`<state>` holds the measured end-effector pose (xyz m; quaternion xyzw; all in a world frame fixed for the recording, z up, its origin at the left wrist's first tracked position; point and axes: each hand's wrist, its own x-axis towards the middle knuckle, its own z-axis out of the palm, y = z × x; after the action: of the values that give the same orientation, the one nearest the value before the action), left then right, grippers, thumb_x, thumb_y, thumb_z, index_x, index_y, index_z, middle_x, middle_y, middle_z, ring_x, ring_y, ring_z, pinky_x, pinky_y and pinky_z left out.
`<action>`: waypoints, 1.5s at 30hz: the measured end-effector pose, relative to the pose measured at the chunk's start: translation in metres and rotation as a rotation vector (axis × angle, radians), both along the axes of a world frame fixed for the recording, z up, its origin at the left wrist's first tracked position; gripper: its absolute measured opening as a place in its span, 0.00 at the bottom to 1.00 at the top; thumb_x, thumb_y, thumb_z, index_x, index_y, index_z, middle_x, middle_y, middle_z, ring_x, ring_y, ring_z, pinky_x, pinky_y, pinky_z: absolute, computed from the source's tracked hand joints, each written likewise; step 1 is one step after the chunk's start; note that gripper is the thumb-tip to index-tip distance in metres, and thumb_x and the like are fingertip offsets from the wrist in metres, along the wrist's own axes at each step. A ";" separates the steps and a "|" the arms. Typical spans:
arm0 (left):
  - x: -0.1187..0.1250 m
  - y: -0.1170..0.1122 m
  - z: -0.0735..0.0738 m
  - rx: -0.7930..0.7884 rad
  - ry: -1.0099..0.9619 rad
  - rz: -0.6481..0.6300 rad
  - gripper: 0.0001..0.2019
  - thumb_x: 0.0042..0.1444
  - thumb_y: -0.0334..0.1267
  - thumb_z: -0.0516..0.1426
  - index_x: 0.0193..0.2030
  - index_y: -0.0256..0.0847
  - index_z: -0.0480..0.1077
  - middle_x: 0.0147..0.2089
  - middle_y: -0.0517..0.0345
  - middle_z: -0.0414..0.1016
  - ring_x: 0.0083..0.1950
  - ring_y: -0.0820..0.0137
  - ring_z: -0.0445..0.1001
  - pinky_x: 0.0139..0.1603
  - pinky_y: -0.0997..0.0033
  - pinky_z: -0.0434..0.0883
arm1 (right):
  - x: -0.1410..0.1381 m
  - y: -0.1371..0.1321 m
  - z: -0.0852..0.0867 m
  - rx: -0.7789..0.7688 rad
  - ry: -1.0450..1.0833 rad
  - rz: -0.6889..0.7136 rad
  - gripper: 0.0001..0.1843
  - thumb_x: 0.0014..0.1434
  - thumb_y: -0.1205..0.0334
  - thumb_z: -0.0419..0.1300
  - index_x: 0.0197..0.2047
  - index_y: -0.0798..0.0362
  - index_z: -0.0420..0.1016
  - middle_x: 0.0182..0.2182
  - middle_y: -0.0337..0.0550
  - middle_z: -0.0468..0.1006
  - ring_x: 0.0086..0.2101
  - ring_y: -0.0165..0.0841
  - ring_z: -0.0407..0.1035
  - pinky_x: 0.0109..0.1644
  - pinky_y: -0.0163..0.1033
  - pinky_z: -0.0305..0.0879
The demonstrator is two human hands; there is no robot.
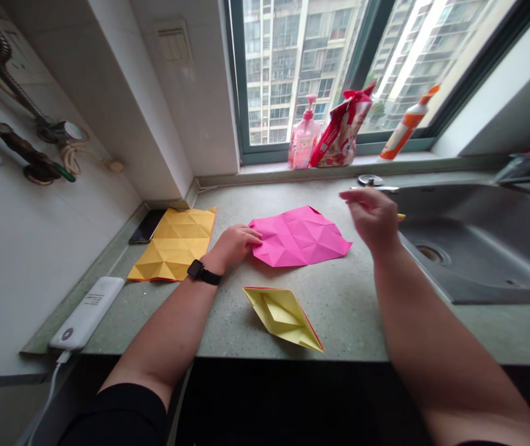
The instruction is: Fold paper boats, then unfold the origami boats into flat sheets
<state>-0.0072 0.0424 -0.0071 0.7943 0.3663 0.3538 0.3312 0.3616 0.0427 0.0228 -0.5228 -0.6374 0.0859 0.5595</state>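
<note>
A pink sheet of creased origami paper (299,235) lies on the counter, its folds standing up in low peaks. At its left edge my left hand (237,244), with a black watch on the wrist, has its fingers closed over the paper; the thumb is hidden. My right hand (371,217) is raised off the paper's right side, near the sink, with fingers curled together. What it holds, if anything, is hidden; a small yellow tip (401,217) shows beside it. Nearer to me rests a folded yellow paper boat shape (283,316) with red edges.
A creased orange-yellow sheet (176,241) overlaps a dark phone (147,226) on the left. A white power bank (88,313) with a cable sits at the counter's front left. The steel sink (478,297) is on the right. A pink pump bottle (304,139), a red bag (343,130) and an orange-white bottle (404,130) line the windowsill.
</note>
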 end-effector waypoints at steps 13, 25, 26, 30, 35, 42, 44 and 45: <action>0.025 -0.013 -0.015 -0.019 0.151 -0.059 0.24 0.60 0.40 0.67 0.64 0.45 0.81 0.70 0.43 0.78 0.74 0.48 0.72 0.79 0.48 0.61 | -0.072 0.015 -0.061 -0.424 -0.753 0.419 0.33 0.68 0.45 0.67 0.72 0.46 0.78 0.74 0.56 0.70 0.74 0.57 0.62 0.79 0.63 0.58; -0.005 -0.001 -0.010 -0.113 0.449 0.040 0.56 0.41 0.64 0.76 0.76 0.44 0.68 0.85 0.33 0.51 0.87 0.37 0.45 0.84 0.37 0.35 | -0.072 0.013 -0.056 -0.448 -0.740 0.438 0.33 0.68 0.42 0.67 0.72 0.43 0.78 0.74 0.52 0.71 0.75 0.56 0.60 0.79 0.64 0.57; -0.006 -0.001 -0.009 -0.127 0.471 0.035 0.60 0.39 0.65 0.77 0.77 0.43 0.67 0.86 0.32 0.48 0.87 0.36 0.43 0.84 0.35 0.34 | -0.073 0.012 -0.056 -0.454 -0.751 0.431 0.33 0.68 0.42 0.66 0.72 0.44 0.78 0.75 0.52 0.70 0.76 0.56 0.59 0.79 0.64 0.57; -0.006 -0.003 -0.007 -0.173 0.550 0.019 0.68 0.34 0.68 0.77 0.81 0.42 0.61 0.87 0.29 0.41 0.87 0.34 0.37 0.82 0.31 0.29 | -0.080 0.009 -0.060 -0.424 -0.811 0.376 0.35 0.70 0.39 0.62 0.73 0.46 0.76 0.76 0.54 0.68 0.76 0.56 0.59 0.80 0.64 0.54; -0.006 -0.001 -0.010 -0.166 0.604 -0.001 0.71 0.35 0.69 0.76 0.83 0.42 0.57 0.87 0.29 0.38 0.88 0.34 0.35 0.82 0.31 0.28 | -0.083 0.022 -0.073 -0.463 -0.800 0.215 0.41 0.71 0.33 0.57 0.78 0.47 0.69 0.78 0.55 0.64 0.77 0.56 0.56 0.81 0.63 0.49; -0.007 0.000 -0.011 -0.137 0.622 -0.015 0.71 0.38 0.73 0.74 0.84 0.41 0.53 0.87 0.30 0.36 0.88 0.35 0.33 0.82 0.31 0.29 | -0.063 0.057 -0.077 -0.585 -0.695 -0.012 0.48 0.71 0.31 0.52 0.80 0.56 0.63 0.80 0.62 0.59 0.79 0.56 0.50 0.83 0.61 0.43; -0.005 -0.002 -0.006 -0.148 0.739 -0.017 0.73 0.41 0.76 0.70 0.86 0.40 0.47 0.88 0.32 0.31 0.88 0.37 0.30 0.82 0.31 0.28 | -0.058 0.063 -0.073 -0.647 -0.726 -0.055 0.49 0.71 0.30 0.49 0.81 0.58 0.60 0.81 0.62 0.56 0.80 0.55 0.47 0.83 0.61 0.42; -0.004 -0.004 -0.003 -0.158 0.805 -0.016 0.74 0.43 0.78 0.68 0.87 0.40 0.44 0.88 0.34 0.29 0.88 0.39 0.28 0.83 0.32 0.28 | -0.055 0.066 -0.071 -0.680 -0.752 -0.075 0.50 0.72 0.31 0.47 0.82 0.59 0.58 0.82 0.61 0.54 0.80 0.54 0.46 0.83 0.61 0.42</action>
<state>-0.0107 0.0389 -0.0104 0.8442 0.4867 -0.0171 0.2240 0.3063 0.1086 -0.0483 -0.6927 -0.7114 0.0744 0.0922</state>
